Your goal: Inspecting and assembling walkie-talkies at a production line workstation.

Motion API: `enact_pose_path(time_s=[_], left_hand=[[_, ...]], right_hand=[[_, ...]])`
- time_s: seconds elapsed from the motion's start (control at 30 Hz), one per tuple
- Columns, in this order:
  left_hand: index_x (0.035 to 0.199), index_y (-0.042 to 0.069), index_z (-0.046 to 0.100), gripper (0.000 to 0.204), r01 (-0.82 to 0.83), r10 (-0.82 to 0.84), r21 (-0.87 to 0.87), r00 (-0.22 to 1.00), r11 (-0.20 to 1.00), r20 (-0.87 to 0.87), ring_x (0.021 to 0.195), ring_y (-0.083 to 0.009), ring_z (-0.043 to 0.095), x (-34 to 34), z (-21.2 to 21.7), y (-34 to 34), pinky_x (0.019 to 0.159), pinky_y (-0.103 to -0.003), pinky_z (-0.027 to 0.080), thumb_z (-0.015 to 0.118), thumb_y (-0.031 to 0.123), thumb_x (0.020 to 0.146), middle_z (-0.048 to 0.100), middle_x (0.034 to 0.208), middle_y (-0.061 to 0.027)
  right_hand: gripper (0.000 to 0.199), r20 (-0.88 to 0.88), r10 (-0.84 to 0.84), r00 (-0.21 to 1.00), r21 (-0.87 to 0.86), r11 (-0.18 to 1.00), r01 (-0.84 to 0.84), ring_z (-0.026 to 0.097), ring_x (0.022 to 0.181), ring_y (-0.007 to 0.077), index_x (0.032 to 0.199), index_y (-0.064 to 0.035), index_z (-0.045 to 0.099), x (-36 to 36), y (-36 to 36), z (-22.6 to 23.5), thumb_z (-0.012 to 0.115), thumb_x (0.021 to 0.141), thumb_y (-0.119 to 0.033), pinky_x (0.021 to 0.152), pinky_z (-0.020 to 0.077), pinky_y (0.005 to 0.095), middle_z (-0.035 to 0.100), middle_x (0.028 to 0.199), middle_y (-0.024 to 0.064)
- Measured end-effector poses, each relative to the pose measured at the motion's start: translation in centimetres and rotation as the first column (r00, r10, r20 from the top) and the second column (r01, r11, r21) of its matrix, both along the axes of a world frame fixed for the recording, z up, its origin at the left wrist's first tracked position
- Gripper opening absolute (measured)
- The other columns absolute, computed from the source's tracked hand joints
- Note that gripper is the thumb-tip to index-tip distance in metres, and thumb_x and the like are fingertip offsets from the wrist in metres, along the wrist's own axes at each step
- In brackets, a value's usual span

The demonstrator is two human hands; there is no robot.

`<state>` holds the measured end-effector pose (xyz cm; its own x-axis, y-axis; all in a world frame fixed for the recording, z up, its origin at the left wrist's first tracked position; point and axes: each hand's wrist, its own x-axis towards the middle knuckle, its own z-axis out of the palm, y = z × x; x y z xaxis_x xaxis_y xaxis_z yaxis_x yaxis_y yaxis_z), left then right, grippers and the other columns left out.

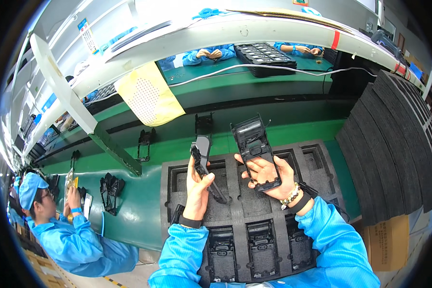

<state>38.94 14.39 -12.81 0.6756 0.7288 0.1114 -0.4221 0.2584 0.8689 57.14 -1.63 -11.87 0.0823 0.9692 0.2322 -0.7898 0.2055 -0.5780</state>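
My left hand (pixel 197 194) grips a black plastic housing (pixel 204 151), turned nearly edge-on and held upright with my thumb against its near side. In my right hand (pixel 278 180), palm up, rests a second black housing (pixel 251 139); its lower half is an open frame through which my fingers show. Both parts are above a dark grey foam tray (pixel 234 187) with moulded compartments. Similar black housings (pixel 262 242) lie in the tray's near row, partly covered by my right sleeve. The far-row compartments below my hands show bare foam.
Stacked foam trays (pixel 389 149) rise at the right, above a cardboard box (pixel 388 242). Black frames (pixel 111 192) stand on the green mat at left, near a seated co-worker (pixel 65 235). A white shelf rail (pixel 254 36) with a yellow sheet (pixel 149 96) crosses ahead.
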Motion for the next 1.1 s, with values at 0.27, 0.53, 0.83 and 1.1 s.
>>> enact_pose_path(time_s=[0.27,0.53,0.83,1.1], left_hand=[[0.152,0.007,0.026,0.094,0.055,-0.054,0.016,0.996,0.998,-0.065,0.131,-0.0194,0.044,0.1,0.8,-0.5,0.11,-0.034,0.035,0.077,-0.003,0.074,0.046,0.141,-0.0076],[0.151,0.007,0.028,0.092,0.03,-0.027,0.035,0.997,0.999,-0.072,0.13,-0.0192,0.045,0.1,0.9,-0.6,0.11,-0.035,0.035,0.078,-0.002,0.074,0.046,0.141,-0.0072],[0.151,0.007,0.029,0.092,0.034,-0.032,0.027,0.997,0.999,-0.076,0.13,-0.0192,0.045,0.2,1.0,-0.7,0.11,-0.034,0.035,0.078,-0.002,0.074,0.046,0.14,-0.0068],[0.151,0.005,0.026,0.091,0.043,-0.043,-0.004,0.992,0.999,-0.118,0.123,-0.0179,0.051,0.1,1.1,-0.7,0.105,-0.033,0.042,0.078,0.0,0.077,0.05,0.137,-0.0074]], right_hand=[[0.086,-0.022,0.032,0.999,0.042,0.999,-0.031,0.053,0.121,0.0289,0.151,0.0007,0.03,0.1,0.1,-0.5,0.051,0.089,-0.056,0.09,0.0499,0.0388,0.025,0.16,0.0142],[0.093,0.009,0.017,1.0,-0.021,1.0,-0.016,0.051,0.113,0.0274,0.152,0.0004,0.026,-0.4,-0.2,0.3,0.052,0.088,-0.062,0.087,0.0468,0.0412,0.024,0.16,0.0111],[0.085,-0.036,0.07,0.997,0.051,0.996,-0.068,0.051,0.121,0.0316,0.151,0.0019,0.029,-0.1,0.0,-0.4,0.045,0.093,-0.059,0.09,0.048,0.0431,0.026,0.16,0.0136],[0.083,-0.026,0.061,0.998,0.048,0.997,-0.06,0.051,0.121,0.0324,0.149,0.003,0.031,0.0,0.1,-0.9,0.044,0.094,-0.058,0.09,0.0482,0.0432,0.027,0.159,0.014]])
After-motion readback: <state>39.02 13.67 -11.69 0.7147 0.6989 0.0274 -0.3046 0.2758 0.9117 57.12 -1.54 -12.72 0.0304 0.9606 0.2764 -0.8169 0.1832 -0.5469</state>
